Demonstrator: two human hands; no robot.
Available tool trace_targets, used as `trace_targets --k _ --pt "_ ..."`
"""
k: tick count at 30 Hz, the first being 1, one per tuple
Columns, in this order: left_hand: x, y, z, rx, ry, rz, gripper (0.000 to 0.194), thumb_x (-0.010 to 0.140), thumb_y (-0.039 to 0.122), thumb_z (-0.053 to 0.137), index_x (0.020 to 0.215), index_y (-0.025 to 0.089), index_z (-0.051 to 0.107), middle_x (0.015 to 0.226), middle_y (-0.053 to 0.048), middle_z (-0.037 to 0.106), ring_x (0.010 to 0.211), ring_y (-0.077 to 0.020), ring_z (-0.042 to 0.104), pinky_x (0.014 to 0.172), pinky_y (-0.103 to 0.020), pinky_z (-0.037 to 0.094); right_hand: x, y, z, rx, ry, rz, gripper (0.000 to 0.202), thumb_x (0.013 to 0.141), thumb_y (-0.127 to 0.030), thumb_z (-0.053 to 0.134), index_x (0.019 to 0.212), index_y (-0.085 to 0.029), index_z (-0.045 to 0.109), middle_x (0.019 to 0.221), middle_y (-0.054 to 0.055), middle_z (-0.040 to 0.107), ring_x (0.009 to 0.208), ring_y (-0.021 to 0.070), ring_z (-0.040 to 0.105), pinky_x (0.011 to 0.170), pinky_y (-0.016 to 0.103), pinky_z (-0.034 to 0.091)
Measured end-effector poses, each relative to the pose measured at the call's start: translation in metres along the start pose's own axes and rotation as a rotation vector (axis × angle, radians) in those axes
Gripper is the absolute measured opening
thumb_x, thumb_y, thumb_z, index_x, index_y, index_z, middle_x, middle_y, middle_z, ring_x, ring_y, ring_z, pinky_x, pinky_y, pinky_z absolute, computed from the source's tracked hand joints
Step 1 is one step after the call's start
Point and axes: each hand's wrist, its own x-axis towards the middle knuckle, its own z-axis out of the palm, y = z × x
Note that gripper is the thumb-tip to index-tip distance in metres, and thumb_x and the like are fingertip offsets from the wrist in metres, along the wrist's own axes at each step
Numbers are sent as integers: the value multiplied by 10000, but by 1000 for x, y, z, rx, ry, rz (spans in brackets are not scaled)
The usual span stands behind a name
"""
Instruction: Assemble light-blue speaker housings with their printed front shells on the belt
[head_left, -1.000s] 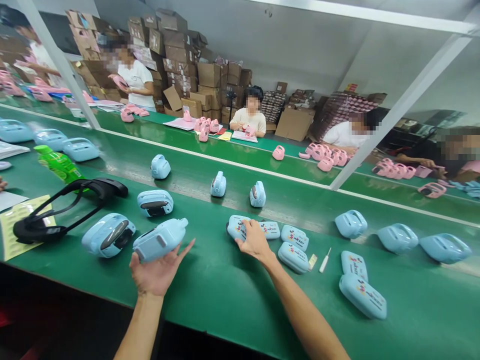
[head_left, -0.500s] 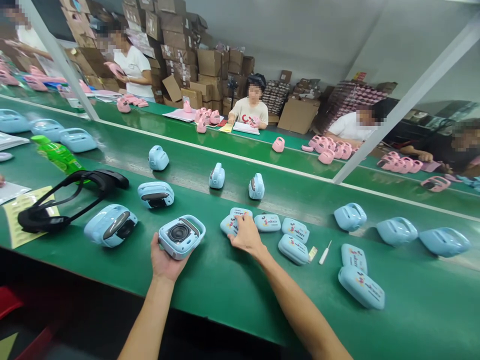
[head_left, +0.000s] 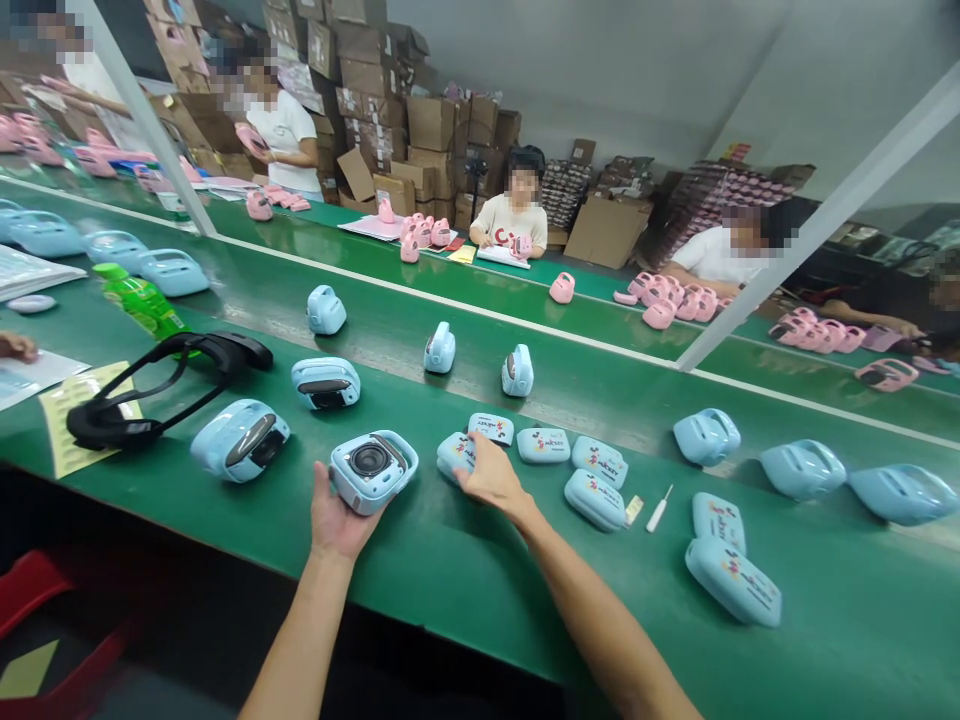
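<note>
My left hand [head_left: 341, 525] holds up a light blue portable speaker [head_left: 371, 470] from below; its loop handle points right and the round black driver shows in its uncovered front. To the right, my right hand [head_left: 491, 470] has its fingers round a light blue cover printed with a cartoon mouse [head_left: 452, 455], partly hidden by the hand. Just behind lies another such cover [head_left: 491, 429]. Several more printed covers [head_left: 544, 445] are spread to the right, in part leaning on each other. A small white screwdriver [head_left: 659, 509] lies among them.
Two blue speakers [head_left: 240, 440] stand left of my left hand, near a black head strap [head_left: 169, 385] and a green bottle [head_left: 142, 300]. More speakers [head_left: 439, 348] stand along the belt behind. Another person's hand [head_left: 16, 346] shows at the left edge. A metal post [head_left: 750, 280] rises at right.
The cover under my right hand has shifted slightly left and toward me, apart from the one behind it. My left hand still holds the speaker. The whole view has shifted a little.
</note>
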Motion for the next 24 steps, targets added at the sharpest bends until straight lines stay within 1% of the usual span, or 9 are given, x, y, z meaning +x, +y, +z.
trace_targets --k 2,4,6,8,11,13,16,20,24 --pt "-2 -2 5 34 30 13 473 939 444 602 1352 214 607 1131 -141 766 1163 -357 685 1024 -634 499 3 5 -6 434 -64 80 487 744 -470 690 1135 -184 641 1160 137 705 1149 354 652 1020 531 492" --pt "-4 -8 13 93 92 30 420 921 311 646 1330 221 615 1089 -105 776 1062 -304 727 997 -562 546 4 8 -7 790 -157 125 512 798 -603 604 1049 -163 676 1098 154 730 1105 355 691 988 547 524" --pt "-5 -17 23 174 143 66 433 868 250 715 1293 240 630 1084 -74 773 988 -261 743 949 -477 587 4 7 1 1022 -183 158 547 799 -635 596 1035 -151 697 1108 176 742 1105 362 705 1004 567 524" --pt "-7 -27 31 272 146 118 489 797 259 802 1258 264 642 1106 -54 762 947 -235 743 888 -403 611 2 3 14 1150 -130 181 546 744 -586 698 1097 -169 706 1168 160 747 1170 362 683 1073 572 484" --pt "-12 -42 39 401 92 185 609 667 319 910 1215 287 647 1120 -32 744 906 -209 735 808 -320 613 -3 -8 35 1002 -37 93 668 725 -561 754 1304 -244 651 1335 90 699 1311 335 603 1169 544 406" --pt "-16 -48 41 448 61 208 683 595 358 947 1201 280 642 1114 -33 736 904 -212 730 780 -293 603 -9 -16 44 798 -18 0 700 776 -580 721 1398 -281 600 1458 54 616 1400 315 525 1223 518 337" --pt "-21 -49 43 488 47 225 748 557 393 958 1215 268 625 1095 -38 730 892 -216 725 752 -283 593 -19 -26 50 541 -4 -84 619 890 -585 602 1437 -297 579 1529 32 549 1467 289 446 1259 488 270" --pt "-23 -45 44 546 41 228 776 538 380 961 1222 259 615 1034 -30 728 808 -192 710 679 -261 572 -28 -33 48 439 -31 -145 600 946 -545 544 1493 -300 519 1563 25 507 1481 265 432 1265 479 260" --pt "-22 -44 40 523 35 213 754 528 350 964 1197 258 626 1022 -33 738 824 -205 715 684 -261 564 -31 -34 50 409 -45 -167 646 957 -559 533 1540 -293 454 1601 19 455 1517 253 375 1288 476 209"
